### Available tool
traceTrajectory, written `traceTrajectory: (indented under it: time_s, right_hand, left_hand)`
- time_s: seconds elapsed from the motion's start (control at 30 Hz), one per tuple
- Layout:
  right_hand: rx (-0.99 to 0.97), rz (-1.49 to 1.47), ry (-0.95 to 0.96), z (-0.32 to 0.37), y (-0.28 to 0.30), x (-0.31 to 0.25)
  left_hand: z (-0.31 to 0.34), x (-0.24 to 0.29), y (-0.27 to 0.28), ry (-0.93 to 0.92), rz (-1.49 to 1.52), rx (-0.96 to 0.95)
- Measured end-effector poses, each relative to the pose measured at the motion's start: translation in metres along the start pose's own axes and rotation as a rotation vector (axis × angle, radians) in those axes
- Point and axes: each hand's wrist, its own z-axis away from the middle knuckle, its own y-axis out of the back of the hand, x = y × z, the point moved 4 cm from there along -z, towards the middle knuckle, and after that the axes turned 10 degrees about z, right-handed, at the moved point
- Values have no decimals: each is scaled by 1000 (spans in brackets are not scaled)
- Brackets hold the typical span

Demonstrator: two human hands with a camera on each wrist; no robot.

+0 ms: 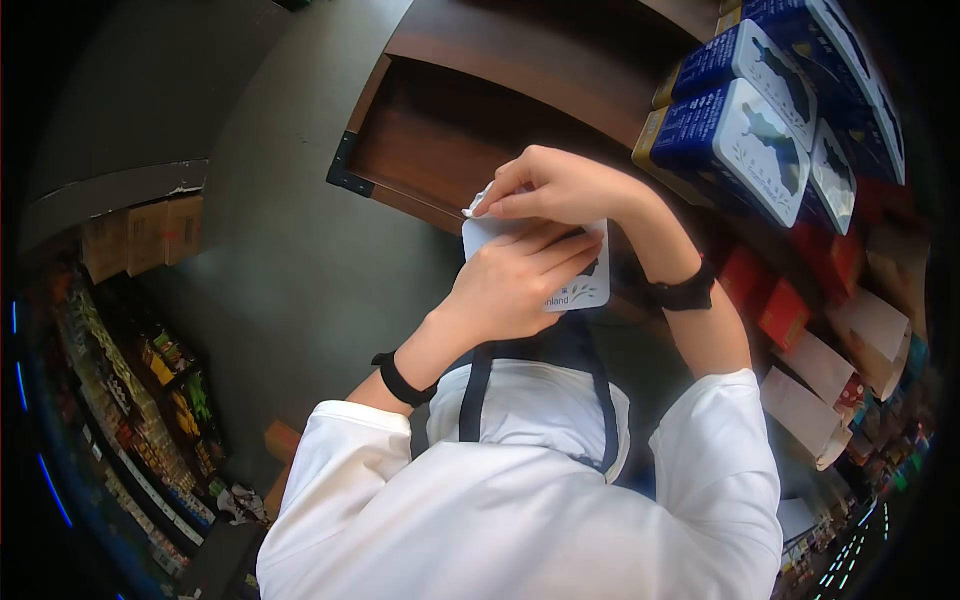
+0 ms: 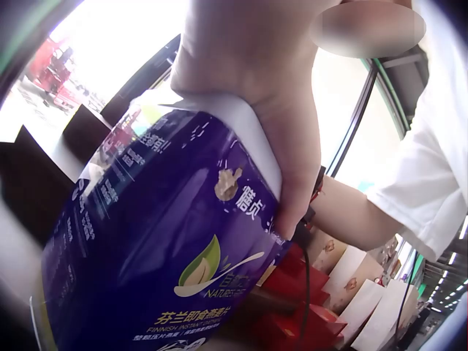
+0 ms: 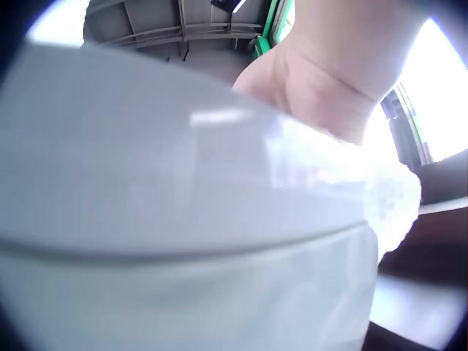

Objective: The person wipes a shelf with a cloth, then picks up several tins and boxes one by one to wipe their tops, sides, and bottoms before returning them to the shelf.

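A blue oatmeal canister (image 2: 146, 212) with a white lid (image 1: 592, 290) is in front of the person's body. My left hand (image 1: 508, 280) lies across the lid with its fingers spread over the top. In the left wrist view its thumb (image 2: 294, 208) bends down over the lid's edge onto the side. My right hand (image 1: 565, 183) is at the lid's far edge, pinching a crumpled white tissue (image 1: 476, 202). That tissue shows as a bright white bunch past the lid's corner in the right wrist view. The canister's base is hidden in the head view.
A dark brown wooden shelf (image 1: 430, 130) stands just beyond the hands. More blue and white canisters (image 1: 765, 150) are stacked on the right. Red boxes (image 1: 780, 312) and paper bags (image 1: 812, 365) sit below them. Brown cartons (image 1: 150, 237) and stocked shelves (image 1: 140, 400) are at the left.
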Motion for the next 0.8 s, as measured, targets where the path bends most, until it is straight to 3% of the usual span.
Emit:
traceTrajectory:
  time_s: [0.03, 0.1, 0.2, 0.27, 0.3, 0.4, 0.53, 0.67, 0.8]
  right_hand:
    - [-37, -95, 103, 6, 7, -12]
    - [74, -268, 207, 24, 23, -17]
    - [535, -454, 72, 75, 46, -10]
    - [822, -585, 16, 121, 41, 6]
    - [935, -630, -19, 140, 30, 26]
    - [1037, -827, -149, 199, -30, 91]
    - [1265, -1098, -279, 242, -98, 122]
    - [1220, -1088, -117, 217, -105, 119]
    - [1127, -1036, 15, 139, -87, 87]
  left_hand:
    - [-1, 3, 2, 13, 4, -25]
    - [5, -1, -5, 52, 15, -127]
    - [-3, 15, 8, 95, -249, -142]
    - [-6, 17, 4, 80, -250, -114]
    - [-7, 15, 3, 89, -245, -78]
    - [-14, 17, 1, 66, -331, -147]
    - [-23, 10, -3, 70, -381, -191]
    - [-27, 8, -6, 57, -370, -191]
    - [-18, 20, -4, 0, -374, -179]
